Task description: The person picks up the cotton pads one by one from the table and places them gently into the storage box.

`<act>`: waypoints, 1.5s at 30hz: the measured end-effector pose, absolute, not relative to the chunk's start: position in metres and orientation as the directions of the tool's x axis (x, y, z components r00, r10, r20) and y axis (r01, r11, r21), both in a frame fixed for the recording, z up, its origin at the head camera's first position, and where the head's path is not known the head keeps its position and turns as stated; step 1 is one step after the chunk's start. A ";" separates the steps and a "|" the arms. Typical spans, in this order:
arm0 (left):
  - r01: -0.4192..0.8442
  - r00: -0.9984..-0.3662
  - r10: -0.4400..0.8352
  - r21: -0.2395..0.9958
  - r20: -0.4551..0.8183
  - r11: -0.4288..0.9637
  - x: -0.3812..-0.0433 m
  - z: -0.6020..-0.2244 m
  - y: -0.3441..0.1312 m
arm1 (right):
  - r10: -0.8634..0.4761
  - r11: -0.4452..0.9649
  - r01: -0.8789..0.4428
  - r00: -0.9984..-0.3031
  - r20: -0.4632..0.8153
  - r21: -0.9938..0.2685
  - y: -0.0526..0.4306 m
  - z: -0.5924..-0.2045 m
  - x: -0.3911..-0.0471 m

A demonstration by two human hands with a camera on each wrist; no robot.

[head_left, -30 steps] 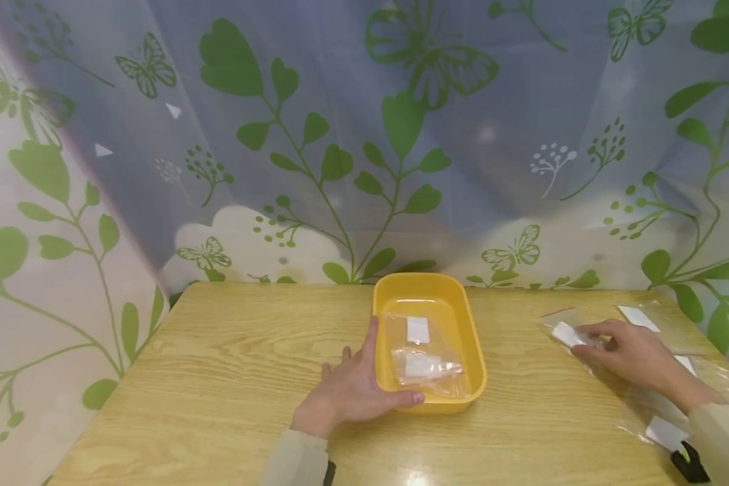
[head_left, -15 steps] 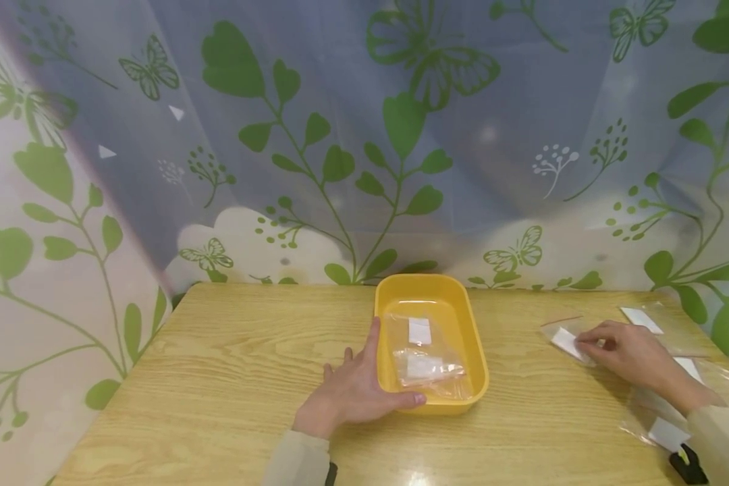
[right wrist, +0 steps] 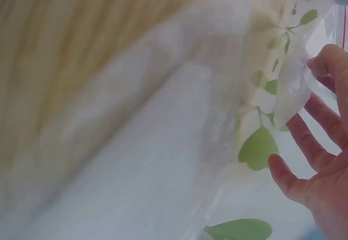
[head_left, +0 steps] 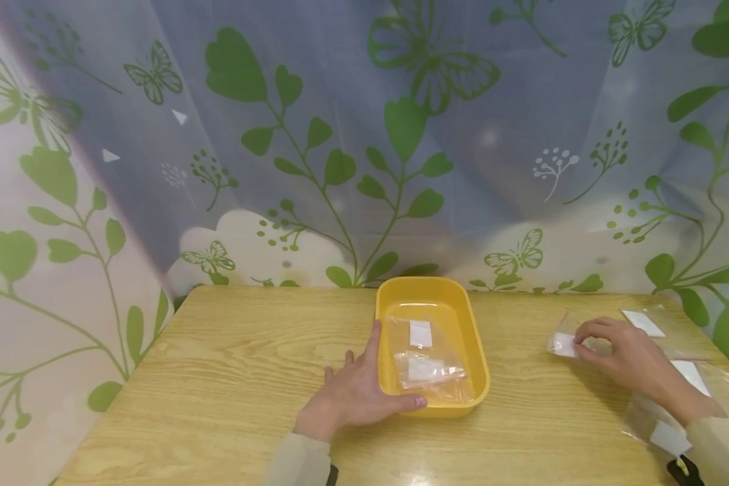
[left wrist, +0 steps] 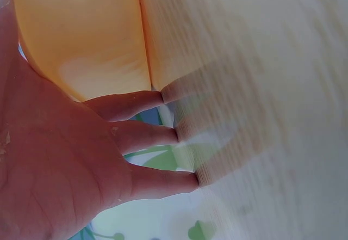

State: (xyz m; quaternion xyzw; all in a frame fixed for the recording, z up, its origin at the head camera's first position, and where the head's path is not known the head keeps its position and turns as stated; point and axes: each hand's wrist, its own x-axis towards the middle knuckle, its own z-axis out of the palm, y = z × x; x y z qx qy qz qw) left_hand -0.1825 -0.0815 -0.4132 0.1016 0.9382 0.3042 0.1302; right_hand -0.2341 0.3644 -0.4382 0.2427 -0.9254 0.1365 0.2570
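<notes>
My right hand [head_left: 626, 354] pinches a small clear zip bag [head_left: 562, 344] with a white slip inside, between thumb and forefinger. The right wrist view shows the bag [right wrist: 296, 82] raised at an angle, its red seal line at one edge and the other fingers spread. Beside the yellow tray [head_left: 482, 358] is my left hand [head_left: 355, 398], forefinger along the left wall and thumb on the near rim. Its other fingers reach straight down to the tabletop in the left wrist view. Two clear bags with white slips [head_left: 420, 334] lie overlapping inside the tray.
Several more clear bags with white slips lie at the table's right: one at the back [head_left: 644, 322], one by the right wrist [head_left: 691, 375], one near the front [head_left: 670, 439]. A leaf-patterned curtain [head_left: 316, 223] hangs behind the wooden table [head_left: 237, 378].
The bag in my right hand has gone from lying nearly flat to tilted, its sealed edge swinging up. My left hand keeps its place at the tray.
</notes>
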 end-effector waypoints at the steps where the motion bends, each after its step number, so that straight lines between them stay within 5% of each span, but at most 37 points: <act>1: 0.111 -0.945 0.270 0.598 -0.183 0.794 -0.182 -0.413 -0.081 | -0.384 0.841 -0.529 -0.736 0.558 -0.119 0.363 -0.438 -0.234; 16: 0.111 -0.947 0.268 0.599 -0.180 0.793 -0.183 -0.416 -0.081 | -0.378 0.817 -0.561 -0.697 0.610 -0.134 0.340 -0.425 -0.222; 30: 0.109 -0.944 0.270 0.595 -0.189 0.796 -0.181 -0.413 -0.081 | -0.413 0.755 -0.650 -0.575 0.706 -0.088 0.319 -0.415 -0.218; 45: 0.112 -0.944 0.274 0.602 -0.184 0.790 -0.182 -0.413 -0.082 | -0.428 0.713 -0.690 -0.568 0.703 -0.123 0.297 -0.405 -0.211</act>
